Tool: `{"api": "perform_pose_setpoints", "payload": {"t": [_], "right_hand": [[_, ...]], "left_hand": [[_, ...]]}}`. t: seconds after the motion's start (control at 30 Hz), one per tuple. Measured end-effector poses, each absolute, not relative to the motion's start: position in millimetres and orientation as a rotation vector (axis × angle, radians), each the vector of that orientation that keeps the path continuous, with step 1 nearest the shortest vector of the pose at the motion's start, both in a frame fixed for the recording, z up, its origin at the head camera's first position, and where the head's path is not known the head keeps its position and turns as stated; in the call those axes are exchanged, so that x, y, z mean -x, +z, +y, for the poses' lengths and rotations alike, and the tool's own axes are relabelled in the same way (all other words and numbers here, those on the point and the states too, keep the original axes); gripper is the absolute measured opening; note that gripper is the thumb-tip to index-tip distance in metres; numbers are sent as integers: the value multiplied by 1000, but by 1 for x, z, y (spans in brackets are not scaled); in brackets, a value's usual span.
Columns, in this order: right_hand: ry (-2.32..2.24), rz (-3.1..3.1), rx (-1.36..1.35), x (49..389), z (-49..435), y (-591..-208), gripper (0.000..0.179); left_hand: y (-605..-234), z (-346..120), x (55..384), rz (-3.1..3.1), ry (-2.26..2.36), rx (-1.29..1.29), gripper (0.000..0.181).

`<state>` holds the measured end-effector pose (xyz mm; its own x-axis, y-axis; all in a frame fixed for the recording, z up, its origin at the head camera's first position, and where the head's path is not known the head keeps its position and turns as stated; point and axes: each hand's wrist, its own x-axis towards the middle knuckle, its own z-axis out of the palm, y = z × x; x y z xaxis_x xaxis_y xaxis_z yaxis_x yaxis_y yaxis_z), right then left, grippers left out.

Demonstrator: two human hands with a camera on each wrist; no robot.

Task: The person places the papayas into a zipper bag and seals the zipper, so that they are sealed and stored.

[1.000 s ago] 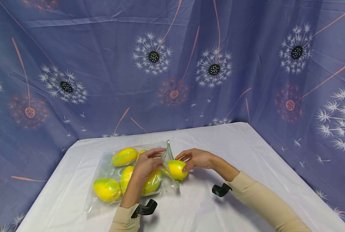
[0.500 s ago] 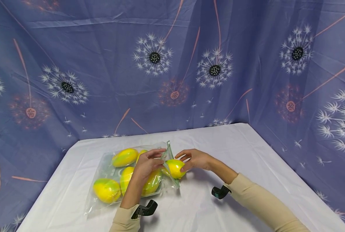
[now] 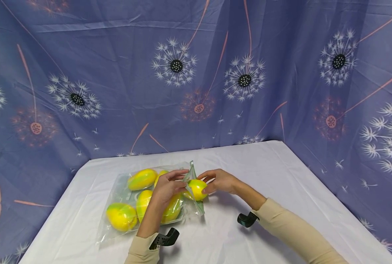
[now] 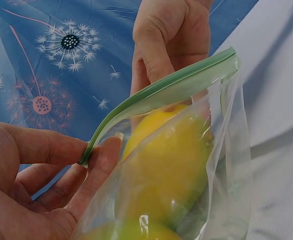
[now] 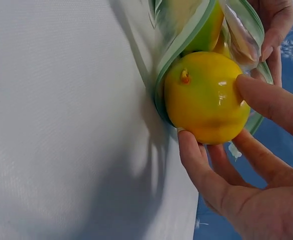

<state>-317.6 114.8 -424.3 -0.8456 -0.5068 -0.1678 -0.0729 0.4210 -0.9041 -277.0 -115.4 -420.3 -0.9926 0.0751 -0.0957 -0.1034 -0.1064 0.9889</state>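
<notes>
A clear zip bag (image 3: 118,189) with a green-edged mouth lies on its side, holding several yellow-green mangoes (image 3: 142,179). My left hand (image 3: 165,187) pinches the green rim (image 4: 151,91) between thumb and fingers, keeping the mouth spread. At that mouth, my right hand (image 3: 221,181) grips one more mango (image 5: 206,100) by its stem end, thumb on one side and fingertips on the other. This mango is partly inside the bag; in the left wrist view it shows through the clear plastic. My left forearm hides part of the bagged fruit in the head view.
A white cloth covers the table (image 3: 265,172). Behind it and along the sides hangs a blue curtain (image 3: 123,91) with a dandelion print. Dark wrist mounts (image 3: 164,237) sit at both sleeves.
My right hand has pushed the mango leftward, a little deeper into the bag's mouth. The left hand keeps its place on the rim.
</notes>
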Motion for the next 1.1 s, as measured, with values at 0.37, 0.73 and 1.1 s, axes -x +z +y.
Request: {"api": "perform_pose_setpoints", "payload": {"t": [0.37, 0.73, 1.1], "right_hand": [[-1501, 2267, 474, 319, 102, -434, 50], [-1487, 2308, 462, 318, 99, -436, 46], [-1541, 2180, 448, 315, 101, -436, 46]], "left_hand": [[-419, -115, 276, 1999, 2248, 28, 43], [-419, -116, 277, 2003, 2252, 52, 43], [-422, -116, 278, 2028, 2241, 53, 43]]}}
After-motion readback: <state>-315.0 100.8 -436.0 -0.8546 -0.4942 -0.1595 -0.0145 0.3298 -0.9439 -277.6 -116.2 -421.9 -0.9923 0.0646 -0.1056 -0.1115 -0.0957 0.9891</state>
